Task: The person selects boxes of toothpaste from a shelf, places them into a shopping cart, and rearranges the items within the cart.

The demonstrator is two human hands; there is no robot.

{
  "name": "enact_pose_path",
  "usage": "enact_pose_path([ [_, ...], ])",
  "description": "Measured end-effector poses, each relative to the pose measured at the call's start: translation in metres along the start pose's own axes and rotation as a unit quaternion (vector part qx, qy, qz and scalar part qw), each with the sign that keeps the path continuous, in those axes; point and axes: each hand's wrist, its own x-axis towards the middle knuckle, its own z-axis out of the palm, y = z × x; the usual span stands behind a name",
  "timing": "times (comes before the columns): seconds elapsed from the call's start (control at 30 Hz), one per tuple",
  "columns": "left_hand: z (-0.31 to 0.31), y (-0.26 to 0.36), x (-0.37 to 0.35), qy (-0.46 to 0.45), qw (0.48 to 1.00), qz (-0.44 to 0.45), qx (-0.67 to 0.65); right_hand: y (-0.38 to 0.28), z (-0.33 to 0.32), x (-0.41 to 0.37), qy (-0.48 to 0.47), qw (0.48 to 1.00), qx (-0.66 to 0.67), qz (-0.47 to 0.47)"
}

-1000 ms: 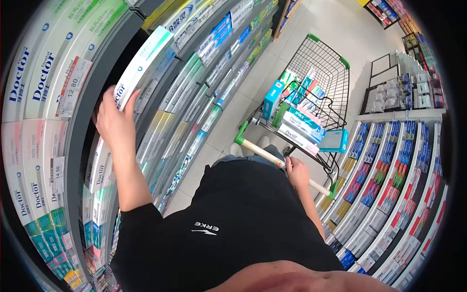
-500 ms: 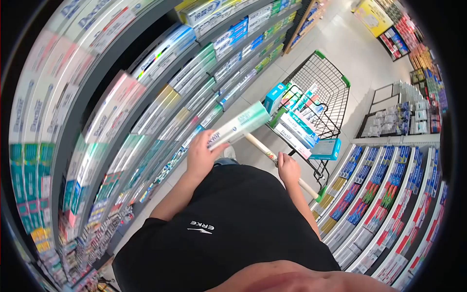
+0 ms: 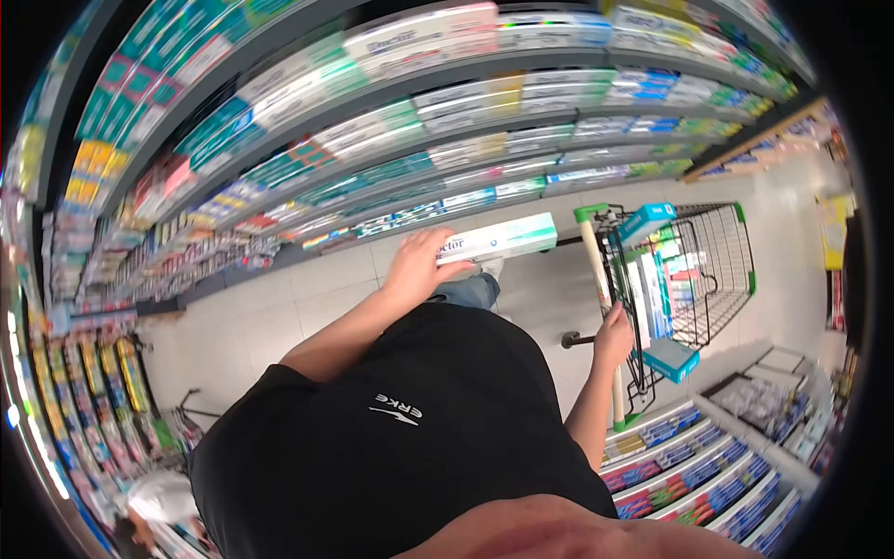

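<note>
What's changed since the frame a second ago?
The left hand has pulled the white-and-green Doctor box off the shelf and brought it out in front of the body, short of the cart handle. The view has swung toward the shelf, putting the cart at picture right. Nothing let go. Unchanged: left hand's hold on the box, right hand on the handle.

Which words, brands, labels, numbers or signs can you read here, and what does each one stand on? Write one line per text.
"ERKE": on the black shirt, upside down in this view.
"ctor": on the held box; the left hand covers the beginning.
"Doctor": on a pale shelf box, slightly blurred.
Print on the turquoise box at the trolley and on the other shelf goods: too small or blurred to read.
</note>
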Motion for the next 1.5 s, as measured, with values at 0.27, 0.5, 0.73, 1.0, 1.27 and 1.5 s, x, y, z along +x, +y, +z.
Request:
enact_pose_path([
  [0.27, -0.063, -0.068, -0.027, 0.137, 0.984, -0.077, 0.079, -0.014, -0.01, -0.022, 0.041, 0.998, -0.02, -0.045],
  [0.5, -0.082, -0.078, -0.015, 0.132, 0.974, -0.172, -0.072, -0.017, -0.008, -0.021, 0.01, 1.0, -0.005, -0.027],
  [0.73, -0.097, -0.087, 0.014, 0.052, 0.958, -0.206, -0.192, -0.087, -0.024, -0.023, 0.113, 0.981, 0.035, -0.154],
  [1.0, -0.097, -0.139, 0.048, -0.018, 0.917, -0.199, -0.345, -0.276, -0.081, -0.014, 0.023, 0.949, 0.219, -0.223],
  [1.27, -0.105, -0.152, 0.087, -0.155, 0.858, -0.19, -0.452, -0.394, -0.095, -0.031, -0.214, 0.794, 0.551, -0.139],
  [1.5, -0.109, -0.133, 0.102, -0.221, 0.849, -0.163, -0.452, -0.378, -0.097, -0.01, -0.274, 0.747, 0.605, -0.039],
])
